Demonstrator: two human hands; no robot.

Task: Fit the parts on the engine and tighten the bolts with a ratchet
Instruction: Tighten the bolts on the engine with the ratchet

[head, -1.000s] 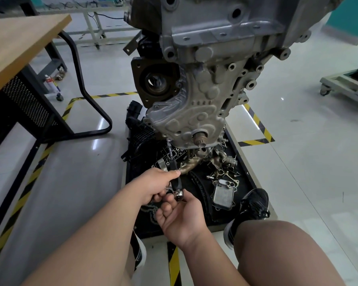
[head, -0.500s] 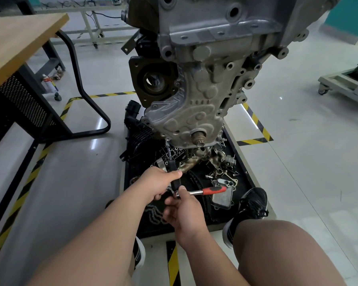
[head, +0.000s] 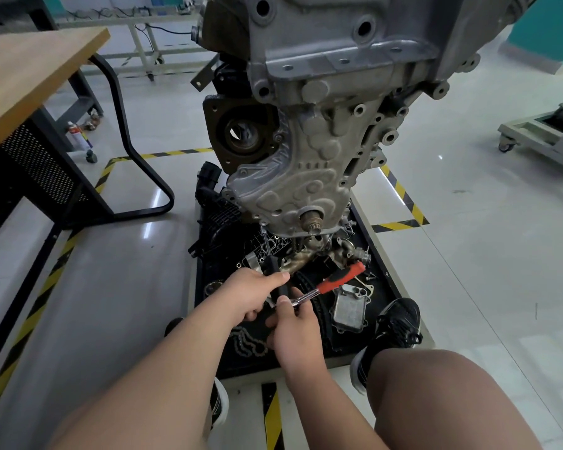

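Ratchet (head: 335, 282) higher now, over blk floor tray (head: 241, 367)

Floor (head: 468, 254): pale glossy tile, yellow/blk hazard tape (head: 403, 196) marking a bay. Blk tray (head: 381, 277) flat on floor inside the bay. On tray: silver finned cooler block (head: 350, 308) at R, chain (head: 247, 344) coiled near front edge, blk plastic housing (head: 215, 209) at back L, brownish cast manifold (head: 309, 254) mid, small bolts & fittings (head: 361, 254) scattered by it. R shoe (head: 397, 323) on tray's R front corner. Desk (head: 30, 69) at L, wood top, blk loop leg (head: 137, 177) on floor; spray can (head: 75, 136) upright beneath. Wheeled cart (head: 540, 134) far R.
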